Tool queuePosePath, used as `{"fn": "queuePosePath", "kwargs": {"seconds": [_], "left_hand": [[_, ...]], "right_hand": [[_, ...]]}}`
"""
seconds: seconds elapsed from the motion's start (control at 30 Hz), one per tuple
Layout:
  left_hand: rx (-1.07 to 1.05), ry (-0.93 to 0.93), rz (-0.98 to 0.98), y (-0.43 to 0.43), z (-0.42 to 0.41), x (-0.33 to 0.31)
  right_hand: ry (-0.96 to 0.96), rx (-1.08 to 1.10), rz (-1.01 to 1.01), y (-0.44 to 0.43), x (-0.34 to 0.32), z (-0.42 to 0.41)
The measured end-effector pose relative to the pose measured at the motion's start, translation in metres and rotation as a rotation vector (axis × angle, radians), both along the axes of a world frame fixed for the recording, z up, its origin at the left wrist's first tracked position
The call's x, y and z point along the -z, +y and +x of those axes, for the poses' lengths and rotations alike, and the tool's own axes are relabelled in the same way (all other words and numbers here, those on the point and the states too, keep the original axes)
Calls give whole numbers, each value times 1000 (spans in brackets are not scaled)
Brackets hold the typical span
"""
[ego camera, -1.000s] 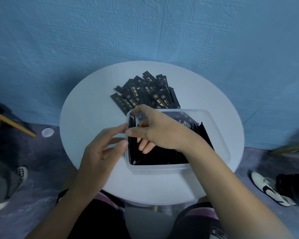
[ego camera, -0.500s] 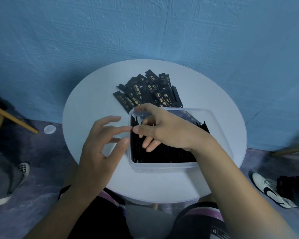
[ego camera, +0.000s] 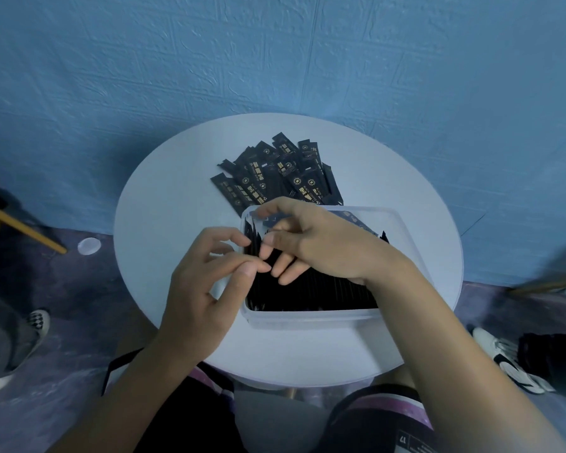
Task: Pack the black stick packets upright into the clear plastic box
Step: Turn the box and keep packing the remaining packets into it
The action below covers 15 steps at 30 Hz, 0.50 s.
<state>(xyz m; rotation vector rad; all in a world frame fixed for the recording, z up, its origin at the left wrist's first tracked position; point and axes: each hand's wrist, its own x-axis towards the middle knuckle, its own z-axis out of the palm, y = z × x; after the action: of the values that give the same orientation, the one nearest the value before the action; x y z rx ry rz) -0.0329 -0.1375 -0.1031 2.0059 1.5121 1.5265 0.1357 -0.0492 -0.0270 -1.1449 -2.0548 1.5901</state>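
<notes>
The left hand [ego camera: 203,289] has come back to the left rim of the box [ego camera: 307,318], thumb tip now on the packets [ego camera: 324,289] inside. The tabletop [ego camera: 164,223] carries the box at its near right, packets standing upright in it. The right hand [ego camera: 321,243] reaches in, fingers spread on them; whether it pinches one I cannot tell. The left hand is relaxed, grasping nothing. A loose pile [ego camera: 275,171] lies just beside the box's far wall.

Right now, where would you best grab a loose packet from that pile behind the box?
Probably pinch a top packet by its far end, from above: the far ends fan apart, while the near ends overlap beside the clear box and the right hand.
</notes>
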Motion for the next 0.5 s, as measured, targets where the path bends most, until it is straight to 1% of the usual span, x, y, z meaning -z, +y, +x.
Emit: {"fn": "queuePosePath", "kwargs": {"seconds": [0.13,0.27,0.33,0.4,0.5], "left_hand": [[-47,21,14,-1,3,1],[-45,27,33,-1,3,3],[-44,16,40,-1,3,3],[-46,7,42,0,3,3],[-52,11,45,0,3,4]], "right_hand": [[-36,35,73,17,-16,13],[-118,168,221,54,-30,28],[-240,225,328,81,-27,33],[-432,234,414,103,-20,32],[-712,181,435,121,-9,26]]}}
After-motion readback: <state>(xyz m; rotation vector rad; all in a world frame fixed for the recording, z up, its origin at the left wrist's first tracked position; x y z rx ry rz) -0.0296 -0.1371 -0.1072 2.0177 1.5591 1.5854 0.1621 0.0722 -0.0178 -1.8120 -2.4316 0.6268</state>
